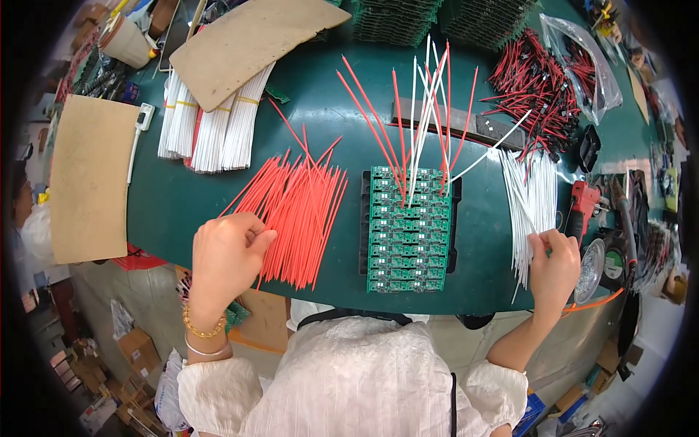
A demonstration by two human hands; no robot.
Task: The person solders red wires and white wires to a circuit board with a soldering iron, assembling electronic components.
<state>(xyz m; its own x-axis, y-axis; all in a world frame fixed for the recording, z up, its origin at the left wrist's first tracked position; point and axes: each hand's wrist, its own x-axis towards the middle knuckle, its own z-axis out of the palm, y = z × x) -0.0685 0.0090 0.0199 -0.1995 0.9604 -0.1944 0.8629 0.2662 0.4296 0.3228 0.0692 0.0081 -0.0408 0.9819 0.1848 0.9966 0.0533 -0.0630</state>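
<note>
My left hand (227,255) lies at the left edge of a fanned pile of red wires (302,226), thumb and forefinger pinched on a red wire there; the fingertips are partly hidden. At the right, my right hand (555,271) pinches a white wire at the lower part of the white wire bundle (530,197). Between them a panel of small green circuit boards (408,251) rests on a black holder (453,251). Several red wires (397,109) and white wires (413,124) stand up from its far rows, leaning different ways.
Behind the panel lies a dark grey bar (466,125). Red-and-black wire leads (531,87) heap at the far right, near a red-and-black tool (581,211). Cardboard (255,47) covers bundled white wires (211,138). Stacked green boards (397,18) stand at the back. A person (23,189) is at far left.
</note>
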